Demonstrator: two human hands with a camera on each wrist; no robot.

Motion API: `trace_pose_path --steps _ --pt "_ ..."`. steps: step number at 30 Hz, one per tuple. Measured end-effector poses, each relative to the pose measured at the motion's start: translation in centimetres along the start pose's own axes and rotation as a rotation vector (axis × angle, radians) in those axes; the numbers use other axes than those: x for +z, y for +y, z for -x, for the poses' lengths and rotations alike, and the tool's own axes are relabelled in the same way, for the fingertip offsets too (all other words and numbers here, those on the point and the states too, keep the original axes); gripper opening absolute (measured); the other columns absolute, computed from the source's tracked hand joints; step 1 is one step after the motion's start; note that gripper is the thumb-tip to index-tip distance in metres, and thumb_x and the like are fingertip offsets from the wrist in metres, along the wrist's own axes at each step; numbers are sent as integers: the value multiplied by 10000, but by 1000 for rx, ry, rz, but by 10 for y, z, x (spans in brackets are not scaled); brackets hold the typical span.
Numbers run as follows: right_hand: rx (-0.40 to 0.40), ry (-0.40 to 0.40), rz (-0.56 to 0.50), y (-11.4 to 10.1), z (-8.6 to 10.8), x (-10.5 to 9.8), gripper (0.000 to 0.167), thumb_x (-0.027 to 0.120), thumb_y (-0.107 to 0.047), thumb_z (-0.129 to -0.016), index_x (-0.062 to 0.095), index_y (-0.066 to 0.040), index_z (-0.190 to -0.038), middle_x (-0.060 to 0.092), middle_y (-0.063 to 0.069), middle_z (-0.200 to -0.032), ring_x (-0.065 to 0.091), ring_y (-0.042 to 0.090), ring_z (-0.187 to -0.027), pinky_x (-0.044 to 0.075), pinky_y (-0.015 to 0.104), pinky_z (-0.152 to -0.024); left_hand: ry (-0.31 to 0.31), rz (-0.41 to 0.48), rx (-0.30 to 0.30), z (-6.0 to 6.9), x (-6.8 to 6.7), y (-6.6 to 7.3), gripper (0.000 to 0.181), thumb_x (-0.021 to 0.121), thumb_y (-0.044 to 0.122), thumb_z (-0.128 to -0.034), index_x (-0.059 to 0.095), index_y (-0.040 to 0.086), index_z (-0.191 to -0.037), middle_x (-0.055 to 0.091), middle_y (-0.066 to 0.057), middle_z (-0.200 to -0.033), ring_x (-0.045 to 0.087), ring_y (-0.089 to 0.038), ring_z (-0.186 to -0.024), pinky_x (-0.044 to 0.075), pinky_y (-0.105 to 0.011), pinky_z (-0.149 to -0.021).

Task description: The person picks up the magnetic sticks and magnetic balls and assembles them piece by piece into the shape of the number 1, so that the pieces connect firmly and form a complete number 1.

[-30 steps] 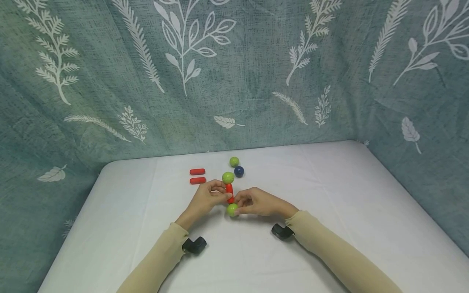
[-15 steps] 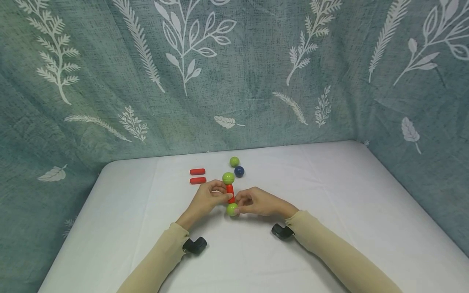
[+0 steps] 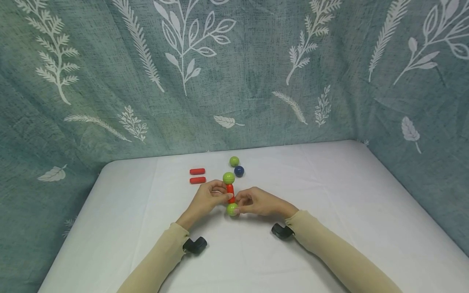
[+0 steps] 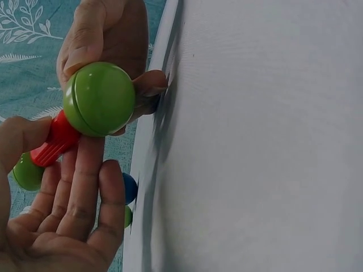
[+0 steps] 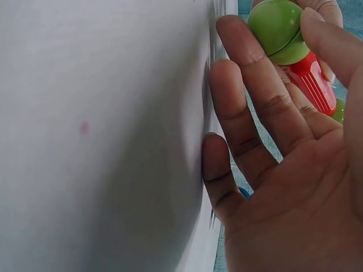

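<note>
A ridged red rod joins two green balls near the middle of the table. My left hand pinches the rod between thumb and fingers. On the near end sits one green ball, gripped by the thumb and fingertips of my right hand. The other green ball is at the far end, beyond both hands. In the right wrist view, the rod meets the held ball directly, while the remaining right-hand fingers are extended.
Two loose red rods lie side by side left of the far ball. A loose green ball and a dark blue ball lie behind it. The white-covered table ends at a patterned green curtain.
The rod and far ball have shifted very slightly to the right, and the near ball a touch away from me. Both hands keep the same holds.
</note>
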State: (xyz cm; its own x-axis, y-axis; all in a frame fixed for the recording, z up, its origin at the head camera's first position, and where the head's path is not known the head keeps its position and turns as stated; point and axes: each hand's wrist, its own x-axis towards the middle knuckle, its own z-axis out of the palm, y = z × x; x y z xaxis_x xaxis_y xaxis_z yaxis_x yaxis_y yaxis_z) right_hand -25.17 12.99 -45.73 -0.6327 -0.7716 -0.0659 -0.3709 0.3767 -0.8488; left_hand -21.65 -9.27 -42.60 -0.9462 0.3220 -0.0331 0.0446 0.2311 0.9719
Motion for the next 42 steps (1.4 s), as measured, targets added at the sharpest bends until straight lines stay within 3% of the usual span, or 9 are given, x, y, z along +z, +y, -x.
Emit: trace_pose_path --steps 12,20,27,33,42 --pt "13 26 35 1 0 1 206 702 -269 -912 683 -117 -1049 714 -26 -853 638 95 -845 493 264 -859 17 6 -1 -1 1 -2 278 710 107 -885 605 -29 -1104 674 -132 -1006 657 -92 -779 554 -402 -804" --pt "12 38 -18 -1 0 2 241 717 -250 -899 668 -113 -1091 725 20 -880 658 119 -881 502 285 -912 30 10 3 0 1 -2 286 713 89 -878 609 -36 -1114 668 -115 -983 654 -93 -769 553 -383 -801" --pt "-16 62 -46 0 0 3 267 732 -249 -887 627 -122 -1097 714 8 -868 645 120 -844 506 270 -871 35 8 11 0 1 -2 287 711 91 -879 612 -40 -1115 668 -113 -977 647 -88 -765 549 -398 -800" --pt "-32 93 -72 1 1 2 231 701 -235 -914 622 -138 -1108 704 16 -882 626 126 -786 516 263 -750 26 16 18 -1 1 -4 280 706 80 -880 612 -44 -1113 666 -111 -973 653 -81 -767 555 -391 -793" --pt "-92 172 -60 3 -1 0 242 669 -198 -937 591 -100 -1144 683 109 -877 604 162 -696 490 246 -635 15 36 -2 -16 1 -33 315 721 121 -881 612 -13 -1144 669 -76 -976 672 -98 -789 559 -413 -794"
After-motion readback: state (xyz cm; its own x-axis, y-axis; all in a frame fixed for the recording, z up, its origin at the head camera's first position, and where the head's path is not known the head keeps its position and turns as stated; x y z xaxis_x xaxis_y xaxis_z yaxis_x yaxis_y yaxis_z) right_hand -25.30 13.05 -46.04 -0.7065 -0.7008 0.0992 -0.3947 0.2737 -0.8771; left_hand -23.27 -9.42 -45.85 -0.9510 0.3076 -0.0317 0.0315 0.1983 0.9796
